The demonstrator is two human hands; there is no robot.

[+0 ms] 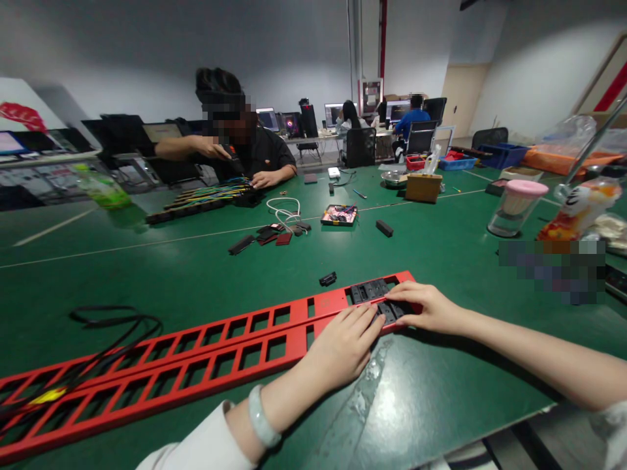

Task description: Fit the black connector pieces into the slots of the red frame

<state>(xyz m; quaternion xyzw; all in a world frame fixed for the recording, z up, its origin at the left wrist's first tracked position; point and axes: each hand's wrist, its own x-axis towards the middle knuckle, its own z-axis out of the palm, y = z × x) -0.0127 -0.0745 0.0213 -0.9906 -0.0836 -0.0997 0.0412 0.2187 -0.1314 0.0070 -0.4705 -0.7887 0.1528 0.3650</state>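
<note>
Two long red slotted frames lie side by side across the green table, perhaps joined. Black plastic modules fill the slots at their right end. My left hand rests flat over the nearer frame, fingers stretched out and fingertips on the black modules. At the right end, my right hand spans the nearer frame, thumb at its front edge and fingers at its back edge, close to the modules. Part of the modules is hidden under both hands. A loose black plastic piece lies just behind the frames.
Black cables with a yellow tag cross the frames at left. A small tray of parts and a black block lie farther back. A pink-lidded jar stands right. Across the table, a person works on wired strips.
</note>
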